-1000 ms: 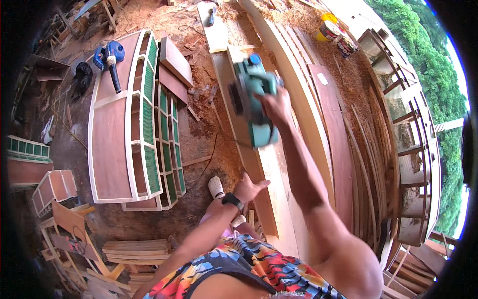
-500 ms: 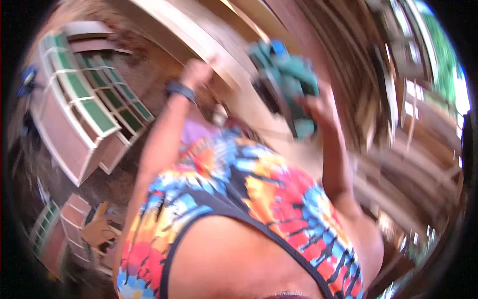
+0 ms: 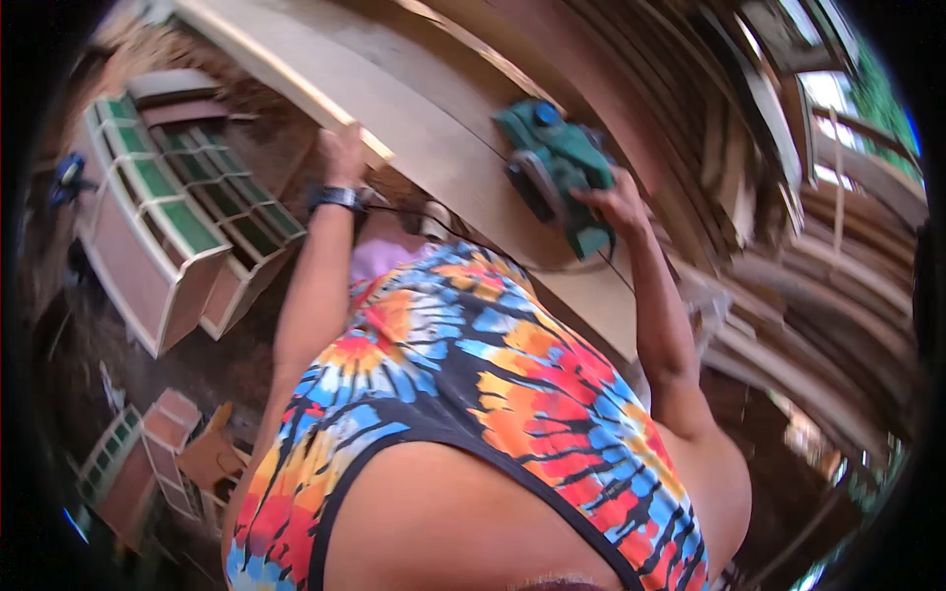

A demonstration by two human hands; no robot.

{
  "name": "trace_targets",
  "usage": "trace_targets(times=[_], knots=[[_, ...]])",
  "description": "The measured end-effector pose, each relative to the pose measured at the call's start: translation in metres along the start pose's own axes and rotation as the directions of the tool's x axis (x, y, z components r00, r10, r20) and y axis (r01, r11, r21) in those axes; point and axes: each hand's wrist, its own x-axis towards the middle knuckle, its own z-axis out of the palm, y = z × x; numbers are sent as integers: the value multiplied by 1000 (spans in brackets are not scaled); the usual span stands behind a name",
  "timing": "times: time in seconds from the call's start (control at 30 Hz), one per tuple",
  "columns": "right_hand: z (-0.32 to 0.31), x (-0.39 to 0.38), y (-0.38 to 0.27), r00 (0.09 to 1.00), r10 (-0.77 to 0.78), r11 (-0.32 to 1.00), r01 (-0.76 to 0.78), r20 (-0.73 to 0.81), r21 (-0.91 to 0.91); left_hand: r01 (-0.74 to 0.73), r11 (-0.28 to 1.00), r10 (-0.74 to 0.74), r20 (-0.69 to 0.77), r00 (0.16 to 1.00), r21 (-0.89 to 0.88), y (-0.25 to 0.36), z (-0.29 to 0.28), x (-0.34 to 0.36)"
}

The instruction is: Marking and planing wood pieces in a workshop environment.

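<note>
My right hand (image 3: 619,205) is wrapped round the rear handle of a green electric hand planer (image 3: 564,146) with a blue front knob. The planer is tilted, its dark side facing left, over a pale wooden workbench (image 3: 443,138); whether it touches the surface I cannot tell. At the near end of a long, light wooden strip (image 3: 266,67), my left hand (image 3: 343,156) closes over the edge, with a dark watch on the wrist. The fingertips are partly hidden. A thin dark cord (image 3: 475,239) runs across in front of my body.
Two wooden frames with green panels (image 3: 163,212) stand on the left. Smaller similar pieces and a brown box-like piece (image 3: 209,458) lie at lower left. Long planks (image 3: 680,128) are stacked along the right, beyond the bench, with more boards (image 3: 838,286) behind.
My left hand has come left and slightly down onto the strip's end. The planer stays in my right hand, shifted slightly downward. The view has steadied from a blur.
</note>
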Motion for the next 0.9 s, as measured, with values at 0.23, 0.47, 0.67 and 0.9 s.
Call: trace_targets(times=[0.23,0.47,0.67,0.9], knots=[[22,-2,-11,995,87,992,-90,-39,-87,207,880,9,-449,894,428,-37,-36,-18],[31,9,-1,1000,-4,999,5,-26,35,153,982,-111,-322,940,108,-57,-46,-6],[36,9,-1,1000,0,999,1,-28,52,243,967,-255,-368,894,-80,-59,-80,9],[37,13,1,999,-45,995,46,-14,88,151,971,-220,-438,872,-188,-28,-92,-6]])
